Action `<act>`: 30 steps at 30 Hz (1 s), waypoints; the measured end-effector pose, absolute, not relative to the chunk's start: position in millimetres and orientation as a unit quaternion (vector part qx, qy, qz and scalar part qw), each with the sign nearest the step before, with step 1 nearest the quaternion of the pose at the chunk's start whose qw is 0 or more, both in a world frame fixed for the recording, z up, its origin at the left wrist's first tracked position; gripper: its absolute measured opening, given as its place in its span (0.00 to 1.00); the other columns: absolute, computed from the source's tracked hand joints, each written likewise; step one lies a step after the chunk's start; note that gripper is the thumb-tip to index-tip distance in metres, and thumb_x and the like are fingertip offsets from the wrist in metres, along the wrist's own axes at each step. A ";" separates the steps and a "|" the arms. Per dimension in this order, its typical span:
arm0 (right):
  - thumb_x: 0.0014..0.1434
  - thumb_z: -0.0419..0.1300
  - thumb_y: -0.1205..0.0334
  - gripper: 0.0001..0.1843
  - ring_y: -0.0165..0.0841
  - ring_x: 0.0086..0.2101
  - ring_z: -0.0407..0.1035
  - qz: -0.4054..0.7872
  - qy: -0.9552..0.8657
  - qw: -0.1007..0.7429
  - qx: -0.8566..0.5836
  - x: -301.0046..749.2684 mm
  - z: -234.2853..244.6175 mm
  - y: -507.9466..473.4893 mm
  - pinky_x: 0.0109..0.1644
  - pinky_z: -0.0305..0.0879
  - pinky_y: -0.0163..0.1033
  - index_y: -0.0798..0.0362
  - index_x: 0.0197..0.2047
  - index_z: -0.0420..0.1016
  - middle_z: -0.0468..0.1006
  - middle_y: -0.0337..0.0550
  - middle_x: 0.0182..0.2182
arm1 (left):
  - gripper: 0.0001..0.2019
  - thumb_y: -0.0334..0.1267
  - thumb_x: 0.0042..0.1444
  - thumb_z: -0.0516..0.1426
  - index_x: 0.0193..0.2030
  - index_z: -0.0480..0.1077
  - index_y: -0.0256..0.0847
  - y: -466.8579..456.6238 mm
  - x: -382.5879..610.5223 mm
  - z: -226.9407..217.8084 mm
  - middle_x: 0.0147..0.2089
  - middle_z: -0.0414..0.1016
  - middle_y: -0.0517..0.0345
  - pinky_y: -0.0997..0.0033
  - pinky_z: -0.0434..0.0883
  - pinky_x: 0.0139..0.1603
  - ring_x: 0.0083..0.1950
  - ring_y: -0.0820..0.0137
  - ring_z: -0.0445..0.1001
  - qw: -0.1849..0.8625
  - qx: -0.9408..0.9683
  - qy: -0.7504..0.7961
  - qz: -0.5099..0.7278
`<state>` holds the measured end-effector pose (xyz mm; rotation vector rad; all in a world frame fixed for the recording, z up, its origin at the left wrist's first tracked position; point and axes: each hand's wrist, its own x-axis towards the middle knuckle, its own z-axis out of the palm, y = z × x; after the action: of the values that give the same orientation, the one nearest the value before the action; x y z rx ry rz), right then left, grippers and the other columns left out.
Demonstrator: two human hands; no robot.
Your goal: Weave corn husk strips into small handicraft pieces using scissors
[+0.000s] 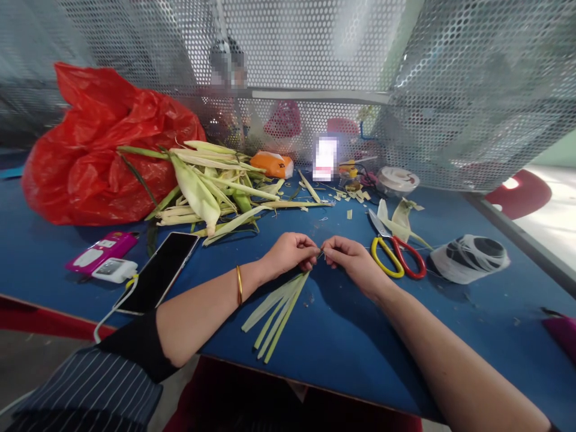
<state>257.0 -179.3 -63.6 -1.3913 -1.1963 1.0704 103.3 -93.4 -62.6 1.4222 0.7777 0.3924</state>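
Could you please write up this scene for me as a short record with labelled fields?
surface: blue table
left hand: pinches the top end of the husk strips
right hand: pinches the same end, fingertips meeting the left's
husk strips: fan out toward the near edge
scissors: lie just right of the right hand
corn husk pile: behind the left hand, beside a red plastic bag
smartphone: left of the forearm
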 end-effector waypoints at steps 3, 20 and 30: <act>0.51 0.62 0.51 0.13 0.28 0.25 0.60 0.441 -0.492 0.486 -0.572 256.0 -64.4 -179.0 0.32 0.58 0.36 0.52 0.27 0.69 0.68 0.35 0.22 | 0.06 0.32 0.55 0.61 0.30 0.68 0.34 -94.3 104.2 -64.1 0.21 0.72 0.63 0.79 0.68 0.22 0.19 0.79 0.70 0.663 0.634 0.354 0.181; 0.50 0.63 0.50 0.14 0.27 0.24 0.61 0.441 -0.446 0.516 -0.584 253.2 -68.9 -176.9 0.32 0.59 0.36 0.53 0.27 0.74 0.71 0.36 0.22 | 0.03 0.29 0.48 0.64 0.29 0.74 0.34 -92.4 102.1 -65.0 0.24 0.74 0.61 0.76 0.69 0.31 0.25 0.78 0.71 0.690 0.642 0.303 0.140; 0.46 0.61 0.64 0.12 0.33 0.32 0.68 0.356 -0.545 0.446 -0.614 271.1 -72.4 -175.4 0.38 0.63 0.39 0.50 0.36 0.82 0.78 0.41 0.33 | 0.03 0.33 0.55 0.58 0.33 0.69 0.36 -93.3 100.2 -62.4 0.27 0.73 0.61 0.80 0.64 0.25 0.26 0.79 0.70 0.669 0.668 0.281 0.164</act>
<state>271.1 -175.4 -72.4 -1.5220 -1.3504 0.8818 100.2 -93.3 -62.4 1.5056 0.6336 0.3697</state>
